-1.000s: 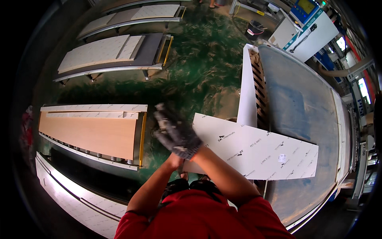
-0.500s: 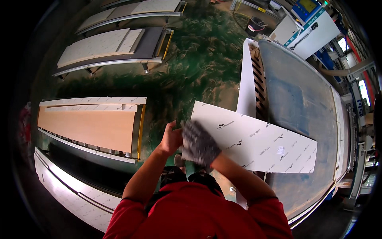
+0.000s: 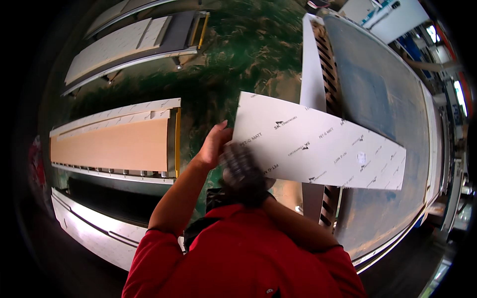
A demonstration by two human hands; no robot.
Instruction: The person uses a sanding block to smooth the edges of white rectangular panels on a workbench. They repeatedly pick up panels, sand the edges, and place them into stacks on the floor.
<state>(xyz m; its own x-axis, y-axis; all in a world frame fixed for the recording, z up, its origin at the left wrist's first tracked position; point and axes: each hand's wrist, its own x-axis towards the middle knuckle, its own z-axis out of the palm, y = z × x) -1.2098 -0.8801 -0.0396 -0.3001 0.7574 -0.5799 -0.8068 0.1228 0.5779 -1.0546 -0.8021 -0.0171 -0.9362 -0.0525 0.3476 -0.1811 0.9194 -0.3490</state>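
Observation:
A long white panel (image 3: 318,144) with printed marks and a small pale label lies across the edge of a machine bed, its left end jutting out toward me. Beside that left end is my bare left hand (image 3: 214,145), its visible fingers apart and their tips close to the panel's edge. Whether they touch it I cannot tell. My right hand (image 3: 243,171), in a dark grey glove, is at the panel's near left corner. Motion smears its fingers, and it partly covers that corner.
The broad grey-blue machine bed (image 3: 372,94) with a slotted side fills the right. At left, a roller stand (image 3: 178,144) carries a tan board (image 3: 109,146) and white strips. Further white panels (image 3: 112,49) lie on a rack behind, and dusty green floor (image 3: 253,44) runs between.
My view has shifted, so stands and bed appear higher. My gloved right hand has moved toward my body along the panel's left end. The bare left hand stays by the edge.

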